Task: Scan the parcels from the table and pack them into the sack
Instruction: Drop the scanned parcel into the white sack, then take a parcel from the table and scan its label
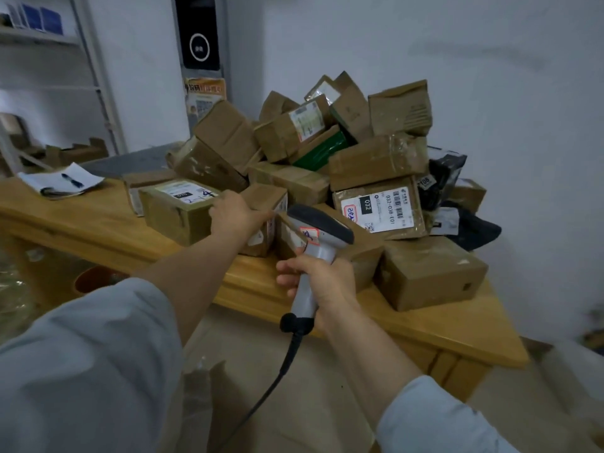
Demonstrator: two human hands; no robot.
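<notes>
One wide-angle head view, looking forward and down.
It sits near the table (pixel 85 220), facing across it toward the wall (pixel 490 76) behind.

Loose pale grey sleeves (pixel 81 354), bare forearms (pixel 196 266)

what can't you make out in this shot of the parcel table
Head view only:
- Sack: not in frame.
- Whether the left hand grips the small box or only rests on it: thumb hidden behind the hand.
- That box's label: covered by the hand and the scanner in the right hand.
- Small print on the 032 label: too small.
- Lower parcels in the pile: buried under others.
</notes>
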